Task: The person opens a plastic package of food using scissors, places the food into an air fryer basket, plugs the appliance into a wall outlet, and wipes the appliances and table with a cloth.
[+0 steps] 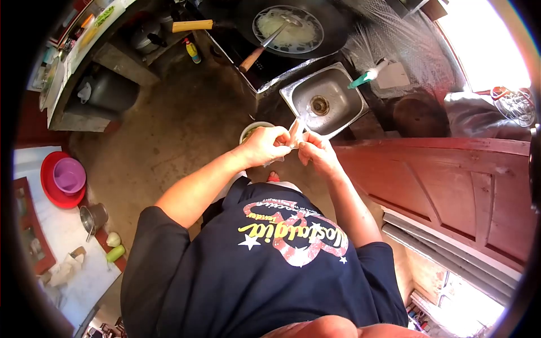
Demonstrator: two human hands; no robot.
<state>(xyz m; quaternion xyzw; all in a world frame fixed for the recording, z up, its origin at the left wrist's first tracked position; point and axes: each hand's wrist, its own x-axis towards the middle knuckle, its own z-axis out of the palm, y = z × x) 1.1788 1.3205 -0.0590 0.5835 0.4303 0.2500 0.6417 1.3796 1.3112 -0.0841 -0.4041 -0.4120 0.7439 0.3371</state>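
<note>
Just in front of the dark printed shirt (225, 281), a small pale piece (296, 133) is held up between two bare hands; what it is cannot be told. On one side it is pinched by the left hand (264, 146), whose grip is closed, with thumb and fingertips drawn together; on the other it is pinched by the right hand (319, 153), whose grip is likewise closed on it. Below, a red sandal (273, 176) is seen on the floor (169, 124), and a pale bowl (244, 133) with something green inside is partly covered by the left hand. The piece is placed in view over the near edge of the steel sink (346, 98), where a round drain (319, 105) is set in the bottom. To the right, a red wooden panel (451, 188) is seen. Beyond the sink, a wok (339, 35) is filled partly with cloudy liquid, and a ladle (271, 40) is rested in it, its wooden handle pointed back toward the person. Far to the left, a white bench (67, 242) is seen, on which a purple bowl (69, 172) is nested in a red basin (48, 188), with a steel pot (97, 216) set near them.
</note>
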